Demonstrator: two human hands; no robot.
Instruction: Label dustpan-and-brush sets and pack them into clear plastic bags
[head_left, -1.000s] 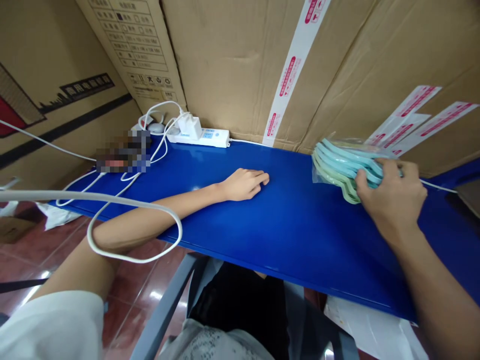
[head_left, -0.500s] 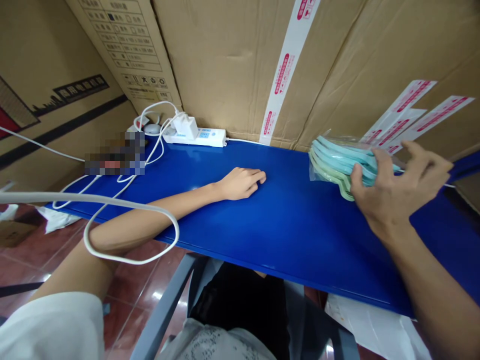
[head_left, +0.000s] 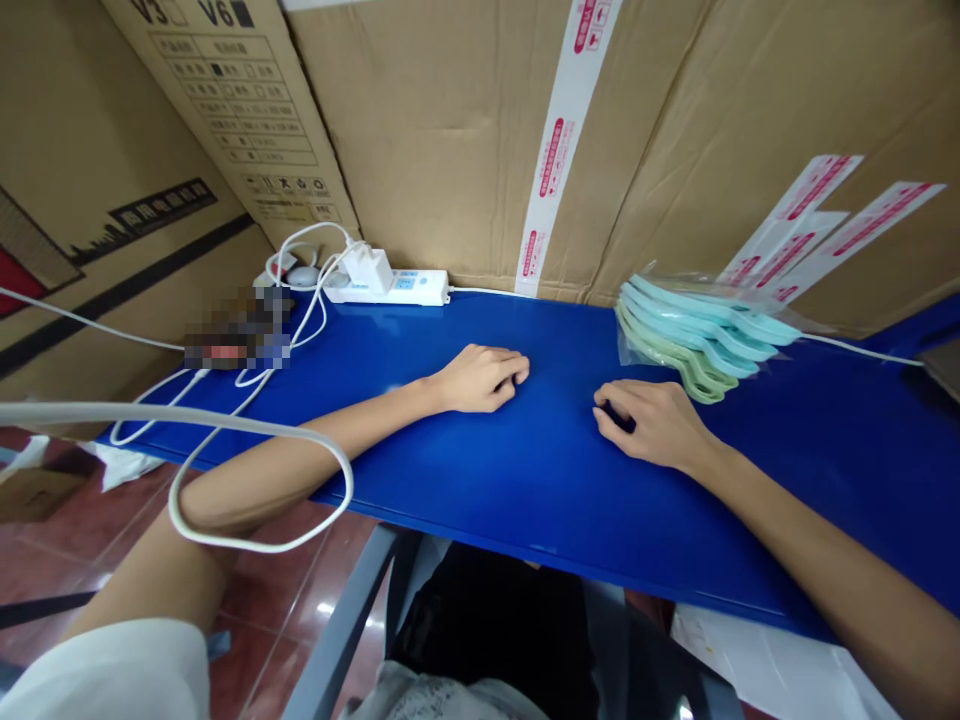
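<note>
My left hand [head_left: 486,378] rests on the blue tabletop [head_left: 480,470], fingers loosely curled, a small gap between thumb and fingers, nothing in it. Across from it, my right hand [head_left: 651,420] also lies on the table, its thumb apart from the bent fingers and nothing between them. Just beyond the right hand, not touching it, is a stack of wavy light-blue and pale-green plastic pieces [head_left: 697,325] in a clear bag. What kind of pieces they are I cannot tell.
A white power strip [head_left: 424,287] with a plugged-in adapter [head_left: 369,270] stands at the back left, among white cables [head_left: 307,325] and a blurred-out object [head_left: 236,330]. A thick cable loop [head_left: 262,546] hangs before my left forearm. Cardboard [head_left: 450,150] walls the back.
My right hand has left the bagged plastic pieces, moving left and toward me onto the table. The stack stays behind. My left hand has hardly moved.
</note>
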